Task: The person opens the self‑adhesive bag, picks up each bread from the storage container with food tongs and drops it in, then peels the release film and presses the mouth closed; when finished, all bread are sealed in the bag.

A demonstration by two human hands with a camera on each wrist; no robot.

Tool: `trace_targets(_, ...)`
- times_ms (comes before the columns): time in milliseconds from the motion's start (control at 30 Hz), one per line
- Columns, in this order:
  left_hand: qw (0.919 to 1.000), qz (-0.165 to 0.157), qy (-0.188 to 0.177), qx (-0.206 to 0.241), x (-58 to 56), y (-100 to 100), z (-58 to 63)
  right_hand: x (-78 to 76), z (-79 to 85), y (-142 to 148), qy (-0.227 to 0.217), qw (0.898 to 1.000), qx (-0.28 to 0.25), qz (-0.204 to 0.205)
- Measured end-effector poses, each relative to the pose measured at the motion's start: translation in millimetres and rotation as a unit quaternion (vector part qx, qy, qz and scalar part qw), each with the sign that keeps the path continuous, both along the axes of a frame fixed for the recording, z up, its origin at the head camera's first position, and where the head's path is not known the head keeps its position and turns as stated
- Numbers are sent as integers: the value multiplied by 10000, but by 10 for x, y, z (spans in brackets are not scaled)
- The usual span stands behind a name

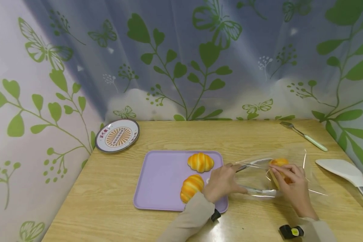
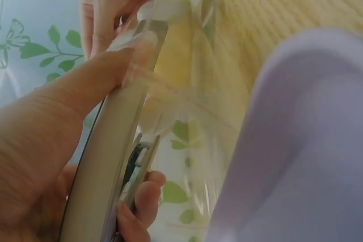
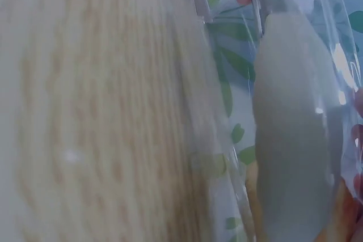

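My left hand [image 1: 222,181] grips metal tongs [image 1: 242,168], thumb on one arm and fingers on the other. The spread tong arms reach into a clear plastic bag [image 1: 304,158]. Inside it lies a golden bread roll [image 1: 279,162], its pale underside [image 3: 295,128] showing in the right wrist view. My right hand [image 1: 294,188] pinches the bag at the roll, fingers partly covering it. Two more bread rolls, one at the back [image 1: 200,162] and one nearer [image 1: 192,188], sit on a purple tray [image 1: 160,181] beside my left hand.
A patterned plate [image 1: 118,135] stands at the back left of the wooden table [image 1: 109,188]. On the right lie a small utensil with a pale green handle [image 1: 316,143] and a white, broad-bladed utensil [image 1: 341,169]. A leaf-printed curtain [image 1: 175,87] hangs behind.
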State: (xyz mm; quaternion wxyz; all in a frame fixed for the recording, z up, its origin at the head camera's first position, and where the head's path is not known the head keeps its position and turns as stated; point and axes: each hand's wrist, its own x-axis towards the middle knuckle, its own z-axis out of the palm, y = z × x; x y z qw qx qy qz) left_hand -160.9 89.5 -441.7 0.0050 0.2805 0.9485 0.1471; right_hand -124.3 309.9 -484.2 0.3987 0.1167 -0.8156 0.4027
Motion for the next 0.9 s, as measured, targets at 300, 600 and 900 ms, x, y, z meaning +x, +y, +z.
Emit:
trace_targets(300, 9998, 173, -88, 23, -6, 34, -29, 42, 93, -71, 37, 9988, 5, 493)
trace_targets(600, 9992, 179, -356, -10, -10, 6, -32, -38, -32, 85, 124, 9991, 272, 300)
trace_targets(900, 9992, 155, -331, -181, 9, 5, -19, -30, -20, 95, 172, 9986, 378, 335)
